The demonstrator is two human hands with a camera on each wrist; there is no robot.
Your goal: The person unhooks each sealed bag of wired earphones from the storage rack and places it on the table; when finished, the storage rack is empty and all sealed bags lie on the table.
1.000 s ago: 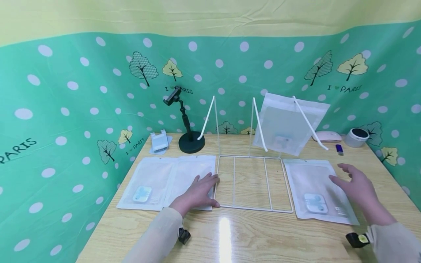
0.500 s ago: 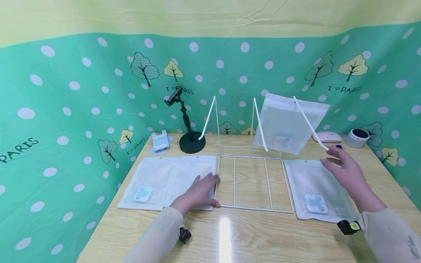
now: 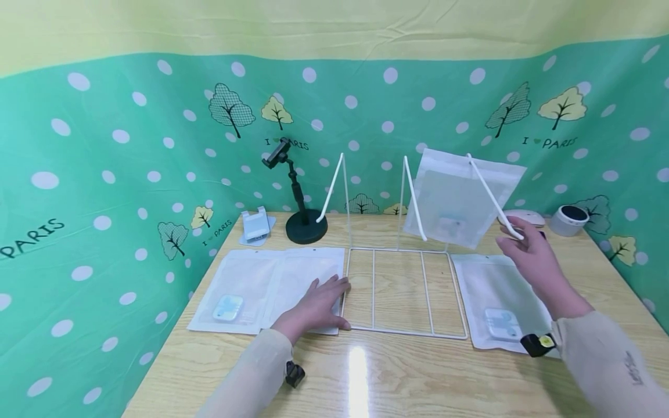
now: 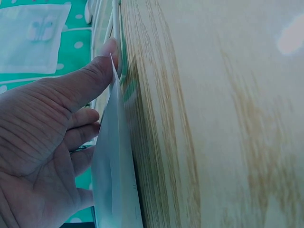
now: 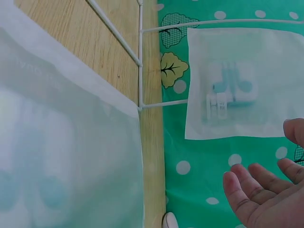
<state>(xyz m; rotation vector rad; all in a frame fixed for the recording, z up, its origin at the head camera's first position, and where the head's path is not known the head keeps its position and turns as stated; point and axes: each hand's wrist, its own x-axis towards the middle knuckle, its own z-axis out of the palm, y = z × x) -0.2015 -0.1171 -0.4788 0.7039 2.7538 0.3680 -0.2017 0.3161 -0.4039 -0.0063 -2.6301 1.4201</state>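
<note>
A white wire rack [image 3: 407, 332] with several upright hooks stands on the table. On its right hook hangs a frosted zip bag [image 3: 455, 194] with a pair of earphones in a clear case [image 5: 232, 80] inside. My right hand [image 3: 538, 261] is at that hook's front tip, fingers spread and loosely bent; whether it touches the hook I cannot tell. My left hand [image 3: 316, 305] rests at the rack's left front corner, over a flat zip bag [image 3: 303, 267], its thumb against the wire. Another earphone bag [image 3: 496, 284] lies right of the rack, partly below the right forearm.
Further left lies a zip bag with earphones [image 3: 228, 307]. Along the back stand a blue-grey folding stand [image 3: 256, 224], a black phone stand [image 3: 305, 227], a mouse [image 3: 524, 217] and a white round device [image 3: 568, 220]. A polka-dot curtain [image 3: 157, 145] borders the table.
My right hand has moved left and away from me, from above the right-hand bag to the tip of the right hook. The left hand stays in place.
</note>
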